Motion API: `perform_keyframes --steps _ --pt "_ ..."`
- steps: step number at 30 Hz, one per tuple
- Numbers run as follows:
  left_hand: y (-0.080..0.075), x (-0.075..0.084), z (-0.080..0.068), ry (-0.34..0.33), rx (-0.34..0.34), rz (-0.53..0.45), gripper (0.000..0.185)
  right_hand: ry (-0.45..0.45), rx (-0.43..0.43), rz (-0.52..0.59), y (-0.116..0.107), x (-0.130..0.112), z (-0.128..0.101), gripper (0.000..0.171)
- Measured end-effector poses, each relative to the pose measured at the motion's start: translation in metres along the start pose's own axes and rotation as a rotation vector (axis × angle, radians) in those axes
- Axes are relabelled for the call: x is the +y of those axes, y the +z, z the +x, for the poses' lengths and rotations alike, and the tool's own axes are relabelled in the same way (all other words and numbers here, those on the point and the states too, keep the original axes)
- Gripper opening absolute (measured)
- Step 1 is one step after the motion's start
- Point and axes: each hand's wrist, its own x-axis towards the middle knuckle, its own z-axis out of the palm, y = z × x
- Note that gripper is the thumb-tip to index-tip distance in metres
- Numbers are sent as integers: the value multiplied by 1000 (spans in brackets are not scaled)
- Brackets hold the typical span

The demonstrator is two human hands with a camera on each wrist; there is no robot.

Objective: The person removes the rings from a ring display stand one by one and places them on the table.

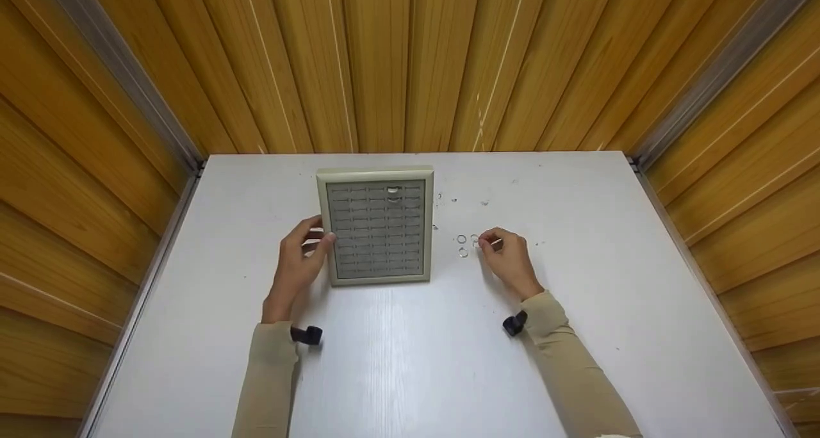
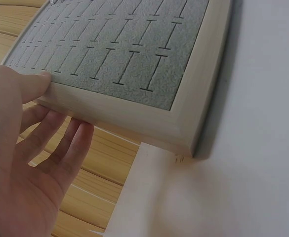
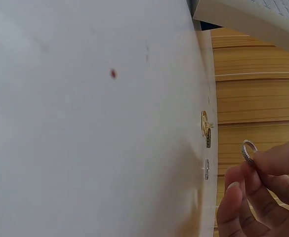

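Note:
A ring display tray [image 1: 378, 233] with a pale frame and grey slotted padding is propped up at a tilt on the table. My left hand [image 1: 300, 259] grips its left edge, thumb on the front of the frame and fingers behind it. Near the top of the padding, shiny rings [image 1: 393, 191] sit in the slots. To the tray's right, my right hand [image 1: 509, 259] pinches a silver ring [image 3: 245, 150] with a textured band between thumb and fingertips. By that hand, a gold ring [image 3: 203, 123], a darker ring [image 3: 208, 138] and a silver ring [image 3: 207, 169] stand on the table.
The white table [image 1: 397, 361] extends around both arms and has small specks and marks on it. Yellow wood-look panels [image 1: 378, 66] rise behind and at both sides. A black wrist camera [image 1: 307, 335] is strapped to the left wrist, another [image 1: 514, 324] to the right.

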Motion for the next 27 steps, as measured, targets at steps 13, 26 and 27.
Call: perform_keyframes --steps 13,26,27 --pt "1 3 0 -19 9 -26 40 53 -41 -49 2 7 1 11" --pt "0 2 0 -6 4 -20 40 109 -66 -108 5 6 6 12" --pt "0 2 0 -10 1 -21 40 110 -67 -115 5 6 6 12"
